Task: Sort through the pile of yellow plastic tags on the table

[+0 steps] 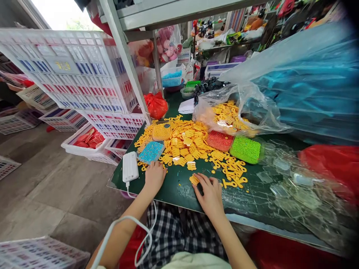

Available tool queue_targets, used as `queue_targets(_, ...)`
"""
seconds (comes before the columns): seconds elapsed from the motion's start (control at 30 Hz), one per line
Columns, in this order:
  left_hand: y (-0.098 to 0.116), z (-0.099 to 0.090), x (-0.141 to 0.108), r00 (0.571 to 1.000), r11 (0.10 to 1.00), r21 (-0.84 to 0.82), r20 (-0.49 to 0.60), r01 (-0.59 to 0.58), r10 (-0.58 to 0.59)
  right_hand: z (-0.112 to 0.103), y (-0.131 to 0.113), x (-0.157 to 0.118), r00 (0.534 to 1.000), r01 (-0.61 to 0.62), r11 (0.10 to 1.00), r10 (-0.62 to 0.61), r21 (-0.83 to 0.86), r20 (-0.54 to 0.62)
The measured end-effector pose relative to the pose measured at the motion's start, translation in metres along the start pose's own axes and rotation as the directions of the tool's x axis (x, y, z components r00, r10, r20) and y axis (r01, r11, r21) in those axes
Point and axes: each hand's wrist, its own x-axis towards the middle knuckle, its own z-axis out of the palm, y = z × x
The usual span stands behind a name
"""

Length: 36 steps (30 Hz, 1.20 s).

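Observation:
My left hand (pixel 155 175) rests at the near edge of a clear tray of blue beads (pixel 152 151). Its fingers are bent and close together, with small yellow parts beside them; what they hold, if anything, is hidden. On the green table top, my right hand (pixel 210 190) has thumb and fingertips at a flat yellow plastic piece (pixel 193 179), pinching its edge. A large heap of similar yellow pieces (pixel 186 140) lies beyond both hands. Around the heap stand trays of yellow beads (pixel 162 132), red beads (pixel 220 141) and green beads (pixel 245 150).
A white power bank (pixel 130 167) with a cable lies at the left table edge. Clear plastic pieces (pixel 291 186) cover the right side. An open bag (pixel 228 114) holds more yellow parts. Stacked crates (pixel 75 71) stand left, beside a metal shelf post (pixel 126 59).

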Motion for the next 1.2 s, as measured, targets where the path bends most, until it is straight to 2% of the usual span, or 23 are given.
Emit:
queue_targets(0.13, -0.007, 0.004, 0.002, 0.995, 0.991, -0.092, -0.029, -0.096, 0.094, 0.001, 0.01, -0.006, 0.999, -0.013, 1.0, 0.013, 0.007, -0.047)
queue_targets(0.3, -0.012, 0.007, 0.008, 0.993, 0.973, -0.201, -0.072, -0.111, 0.098, 0.0, 0.011, -0.009, 0.997, -0.061, 0.998, 0.06, -0.014, -0.043)
queue_targets(0.4, -0.007, 0.007, 0.007, 0.994, 0.972, -0.231, -0.107, -0.044, 0.02, -0.001, 0.009, -0.008, 0.998, -0.059, 0.998, 0.058, -0.031, -0.014)
queue_targets(0.5, 0.0, 0.007, 0.003, 0.995, 0.975, -0.219, -0.087, 0.028, -0.048, -0.002, 0.008, -0.006, 0.997, -0.078, 0.996, 0.077, -0.032, -0.008)
queue_targets(0.7, 0.006, 0.005, -0.003, 0.998, 0.984, -0.176, -0.042, 0.037, -0.045, -0.009, 0.004, -0.003, 0.995, -0.097, 0.995, 0.097, 0.0, 0.028)
queue_targets(1.0, -0.003, 0.003, 0.007, 0.991, 0.903, -0.408, 0.054, 0.135, -0.124, -0.01, 0.002, 0.0, 0.997, -0.058, 0.998, 0.057, 0.006, 0.053)
queue_targets(1.1, -0.005, 0.002, 0.006, 0.992, 0.897, -0.432, -0.029, 0.099, -0.123, -0.011, 0.003, 0.0, 0.997, -0.037, 0.999, 0.036, 0.011, 0.067)
queue_targets(1.2, -0.002, 0.001, 0.004, 0.981, 0.895, -0.435, -0.194, -0.096, 0.01, -0.013, 0.004, 0.0, 0.996, -0.028, 1.0, 0.027, 0.012, 0.082)
